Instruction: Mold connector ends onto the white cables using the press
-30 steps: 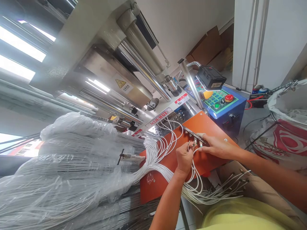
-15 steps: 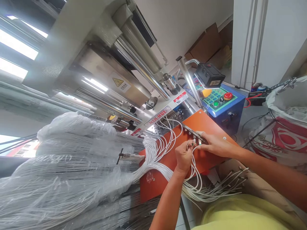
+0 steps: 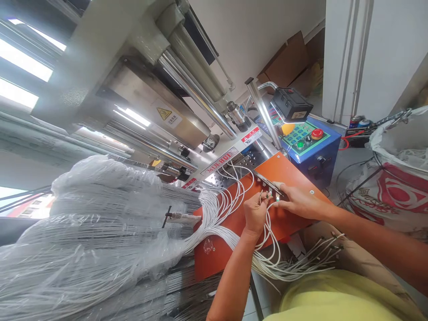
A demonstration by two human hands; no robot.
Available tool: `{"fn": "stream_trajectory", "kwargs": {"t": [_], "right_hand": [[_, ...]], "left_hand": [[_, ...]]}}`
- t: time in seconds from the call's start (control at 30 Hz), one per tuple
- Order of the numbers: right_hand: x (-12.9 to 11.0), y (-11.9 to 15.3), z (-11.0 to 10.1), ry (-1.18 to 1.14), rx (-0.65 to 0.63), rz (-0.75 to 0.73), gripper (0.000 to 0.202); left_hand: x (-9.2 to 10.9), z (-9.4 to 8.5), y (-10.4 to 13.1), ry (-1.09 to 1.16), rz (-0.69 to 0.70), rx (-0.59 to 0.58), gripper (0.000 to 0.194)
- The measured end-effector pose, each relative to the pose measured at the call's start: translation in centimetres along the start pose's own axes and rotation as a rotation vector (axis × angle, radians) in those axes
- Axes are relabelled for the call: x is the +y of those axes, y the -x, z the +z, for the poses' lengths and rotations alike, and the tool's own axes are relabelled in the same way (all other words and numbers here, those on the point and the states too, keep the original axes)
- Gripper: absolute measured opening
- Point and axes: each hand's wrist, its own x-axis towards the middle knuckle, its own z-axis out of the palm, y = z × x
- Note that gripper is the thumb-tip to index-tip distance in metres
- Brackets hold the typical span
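Observation:
My left hand (image 3: 257,211) is closed in a pinch on a small cable connector (image 3: 267,196) at the end of a white cable. Close beside it, my right hand (image 3: 299,201) grips the near end of a dark metal bar (image 3: 265,180), thumb and fingers on either side. Small metal connectors show in a row along the bar's edge, and a small green spot glints by the right fingers. White cables (image 3: 230,209) loop over the orange table (image 3: 294,178) below my hands. More loose cable ends with connectors (image 3: 321,256) hang over my lap.
A large press machine (image 3: 140,93) towers ahead and left. Plastic-wrapped cable bundles (image 3: 100,227) fill the left, near a T-handled clamp (image 3: 169,217). To the right stand a blue control box (image 3: 310,147) with buttons, a black lamp (image 3: 291,104) and a white-and-red sack (image 3: 397,183).
My left hand has shifted very slightly downward with the connector. My right hand stays on the bar, and the view has moved a touch.

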Motion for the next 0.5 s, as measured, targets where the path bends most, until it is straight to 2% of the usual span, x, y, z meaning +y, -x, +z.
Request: {"fn": "stream_trajectory", "kwargs": {"t": [0.13, 0.37, 0.5], "right_hand": [[-0.1, 0.1, 0.0, -0.044, -0.021, -0.007, 0.045], [-0.1, 0.1, 0.0, -0.092, -0.001, 0.008, 0.046], [-0.1, 0.1, 0.1, -0.06, -0.013, 0.018, 0.046]], "left_hand": [[1.0, -1.0, -0.2, -0.044, 0.019, 0.031, 0.014], [1.2, -1.3, -0.4, 0.271, -0.185, 0.112, 0.045], [0.9, -1.3, -0.7, 0.291, -0.173, 0.185, 0.041]]}}
